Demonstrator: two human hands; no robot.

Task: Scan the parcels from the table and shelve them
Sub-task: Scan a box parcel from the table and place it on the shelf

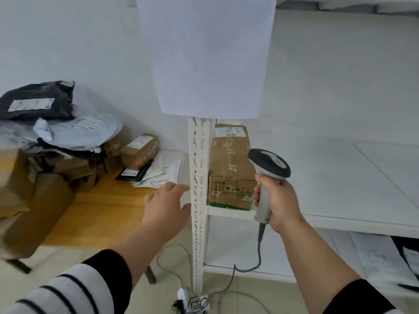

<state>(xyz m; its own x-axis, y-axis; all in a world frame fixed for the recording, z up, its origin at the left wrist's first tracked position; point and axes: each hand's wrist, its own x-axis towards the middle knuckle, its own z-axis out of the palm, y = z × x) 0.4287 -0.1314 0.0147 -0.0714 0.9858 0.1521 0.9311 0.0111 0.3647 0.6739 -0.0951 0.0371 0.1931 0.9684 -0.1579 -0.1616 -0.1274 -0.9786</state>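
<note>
Upright, the scanner (267, 177) is gripped by the right hand (277, 200) before the shelf (340, 214).
Its head is pointed left, toward a standing cardboard box (231, 166); the left hand (165, 207) is held open above the table (102, 211) beside heaped parcels (56, 141).

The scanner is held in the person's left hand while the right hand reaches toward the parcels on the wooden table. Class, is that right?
Not quite: the hands are swapped. The head view shows the scanner held in the right hand, while the left hand, fingers open, reaches toward the parcels on the wooden table.
</note>
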